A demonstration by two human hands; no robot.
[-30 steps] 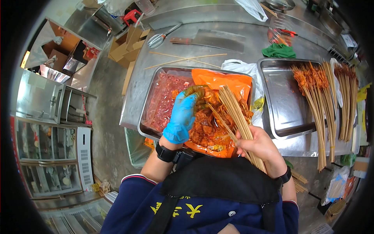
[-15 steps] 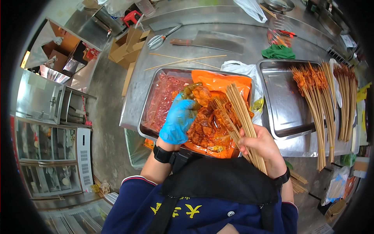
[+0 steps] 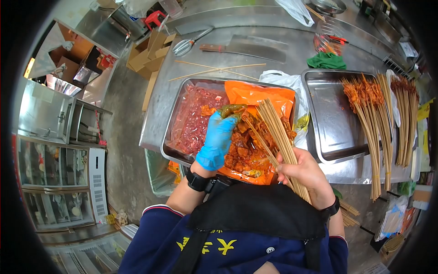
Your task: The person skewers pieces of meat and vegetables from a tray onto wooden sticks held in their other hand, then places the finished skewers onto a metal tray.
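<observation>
My left hand [image 3: 219,134], in a blue glove with stained fingertips, pinches a piece of marinated meat at the tip of a skewer. My right hand [image 3: 301,171], bare, is wrapped round a bundle of bamboo skewers [image 3: 279,130], whose tips point up and away from me. One or two skewers stand apart from the bundle on its left. Beneath both hands, red-orange marinated meat [image 3: 239,148] lies on an orange bag [image 3: 273,95] in a metal tray [image 3: 165,137]. Paler red meat [image 3: 187,123] in clear plastic fills the tray's left side.
Right of the tray, a second metal tray [image 3: 319,137] holds meat skewers [image 3: 365,96], with darker ones [image 3: 405,118] beyond. A cleaver [image 3: 255,48], scissors [image 3: 185,45], two crossed skewers [image 3: 219,69] and a green cloth [image 3: 326,60] lie behind. A cardboard box [image 3: 146,57] stands at the left.
My left hand has turned more upright and its fingers have closed in at the skewer tip. The larger meat piece seen at its fingertips no longer shows there. The skewer bundle has shifted slightly.
</observation>
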